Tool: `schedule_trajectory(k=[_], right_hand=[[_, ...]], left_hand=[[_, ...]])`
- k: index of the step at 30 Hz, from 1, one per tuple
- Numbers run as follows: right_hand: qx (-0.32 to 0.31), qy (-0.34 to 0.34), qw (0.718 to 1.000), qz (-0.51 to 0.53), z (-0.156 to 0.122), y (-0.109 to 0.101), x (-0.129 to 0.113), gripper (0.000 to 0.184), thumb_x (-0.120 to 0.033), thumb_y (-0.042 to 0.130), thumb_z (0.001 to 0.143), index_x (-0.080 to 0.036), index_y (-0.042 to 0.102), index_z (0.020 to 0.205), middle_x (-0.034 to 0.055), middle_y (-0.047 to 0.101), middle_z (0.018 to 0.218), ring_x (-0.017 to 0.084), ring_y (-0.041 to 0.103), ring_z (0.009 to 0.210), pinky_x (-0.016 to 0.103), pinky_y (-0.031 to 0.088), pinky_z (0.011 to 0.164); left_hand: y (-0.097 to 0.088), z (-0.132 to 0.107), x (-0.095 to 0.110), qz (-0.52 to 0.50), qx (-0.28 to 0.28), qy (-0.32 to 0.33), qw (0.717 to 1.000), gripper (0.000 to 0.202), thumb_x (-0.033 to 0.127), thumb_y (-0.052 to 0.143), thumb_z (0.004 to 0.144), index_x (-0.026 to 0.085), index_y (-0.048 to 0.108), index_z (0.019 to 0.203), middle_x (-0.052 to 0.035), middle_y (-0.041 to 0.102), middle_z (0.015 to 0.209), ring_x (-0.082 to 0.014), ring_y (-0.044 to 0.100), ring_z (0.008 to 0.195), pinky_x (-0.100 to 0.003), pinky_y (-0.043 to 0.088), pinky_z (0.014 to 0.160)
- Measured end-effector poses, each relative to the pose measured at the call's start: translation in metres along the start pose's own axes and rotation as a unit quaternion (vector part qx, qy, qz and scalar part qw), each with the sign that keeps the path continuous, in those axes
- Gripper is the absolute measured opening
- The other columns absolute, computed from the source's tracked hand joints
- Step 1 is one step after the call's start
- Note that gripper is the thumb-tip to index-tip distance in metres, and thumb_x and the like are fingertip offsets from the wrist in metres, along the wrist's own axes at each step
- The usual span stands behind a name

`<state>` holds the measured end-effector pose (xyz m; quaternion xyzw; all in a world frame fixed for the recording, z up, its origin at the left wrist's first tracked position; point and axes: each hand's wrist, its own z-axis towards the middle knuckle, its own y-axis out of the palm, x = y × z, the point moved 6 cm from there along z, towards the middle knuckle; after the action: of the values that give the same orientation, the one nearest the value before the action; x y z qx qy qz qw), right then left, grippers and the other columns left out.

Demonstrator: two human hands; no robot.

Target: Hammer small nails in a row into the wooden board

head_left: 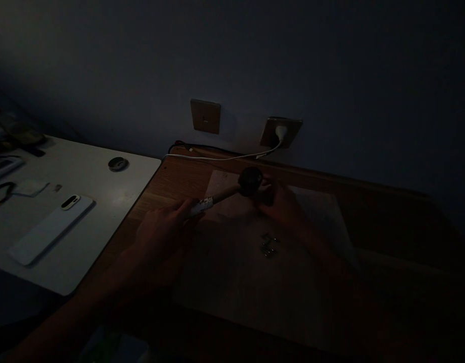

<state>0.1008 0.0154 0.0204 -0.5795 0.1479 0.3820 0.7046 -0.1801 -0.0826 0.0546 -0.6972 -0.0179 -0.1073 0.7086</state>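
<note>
While the left hand (160, 224) is gripping a dark-headed mallet (226, 193) by its white handle end, fingers wrapped closed, the right hand (281, 204) is curving beside the head; from here I'm not managing to tell whether it's holding anything. The mallet is being held over the far part of a pale board (232, 282). Small metal pieces (269, 245) are lying on the board; left of it, a phone (53, 232) is resting.
</note>
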Motion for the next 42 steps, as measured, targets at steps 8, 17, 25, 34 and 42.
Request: schedule_trajectory(k=[8, 17, 25, 34, 42], right_hand=[[-0.149, -0.053, 0.987, 0.011, -0.04, -0.033, -0.017, 0.02, -0.021, 0.065, 0.09, -0.025, 0.076, 0.106, 0.0054, 0.079, 0.097, 0.023, 0.074, 0.083, 0.038, 0.06, 0.077], [-0.237, -0.147, 0.959, -0.05, -0.066, -0.01, -0.043, 0.027, -0.008, 0.064, 0.088, -0.025, 0.078, 0.104, 0.0077, 0.075, 0.105, 0.024, 0.072, 0.092, 0.036, 0.058, 0.08], [-0.243, -0.108, 0.964, 0.015, -0.043, -0.007, -0.04, 0.02, -0.014, 0.066, 0.085, -0.025, 0.079, 0.095, 0.0046, 0.076, 0.093, 0.02, 0.071, 0.079, 0.033, 0.057, 0.072], [-0.018, 0.002, 0.996, 0.082, 0.017, -0.001, 0.013, 0.011, -0.024, 0.068, 0.08, -0.024, 0.076, 0.087, 0.0054, 0.082, 0.091, 0.027, 0.078, 0.088, 0.044, 0.062, 0.084], [-0.027, -0.025, 0.999, 0.021, 0.016, 0.007, 0.007, 0.016, -0.03, 0.065, 0.087, -0.025, 0.077, 0.097, 0.0071, 0.082, 0.094, 0.027, 0.077, 0.085, 0.045, 0.062, 0.081]], left_hand=[[-0.002, 0.0, -0.006, -0.052, 0.034, -0.031, 0.998, 0.037, 0.049, 0.053, 0.101, 0.026, 0.073, 0.123, -0.0076, 0.081, 0.101, -0.0268, 0.075, 0.08, -0.03, 0.041, 0.06], [0.028, 0.0, -0.016, -0.221, 0.058, -0.11, 0.967, 0.041, 0.053, 0.062, 0.096, 0.025, 0.073, 0.124, -0.0023, 0.08, 0.093, -0.022, 0.074, 0.079, -0.027, 0.049, 0.063], [0.032, -0.001, -0.02, -0.272, 0.091, -0.115, 0.951, 0.044, 0.057, 0.06, 0.094, 0.022, 0.074, 0.117, -0.0025, 0.078, 0.09, -0.0214, 0.072, 0.077, -0.027, 0.052, 0.065], [0.038, -0.001, -0.018, -0.275, 0.08, -0.102, 0.953, 0.041, 0.055, 0.06, 0.094, 0.023, 0.074, 0.115, -0.0023, 0.079, 0.091, -0.0207, 0.072, 0.078, -0.027, 0.052, 0.065], [0.04, -0.003, -0.018, -0.282, 0.084, -0.084, 0.952, 0.037, 0.05, 0.062, 0.094, 0.025, 0.073, 0.118, -0.0009, 0.079, 0.09, -0.0204, 0.074, 0.077, -0.026, 0.052, 0.065]])
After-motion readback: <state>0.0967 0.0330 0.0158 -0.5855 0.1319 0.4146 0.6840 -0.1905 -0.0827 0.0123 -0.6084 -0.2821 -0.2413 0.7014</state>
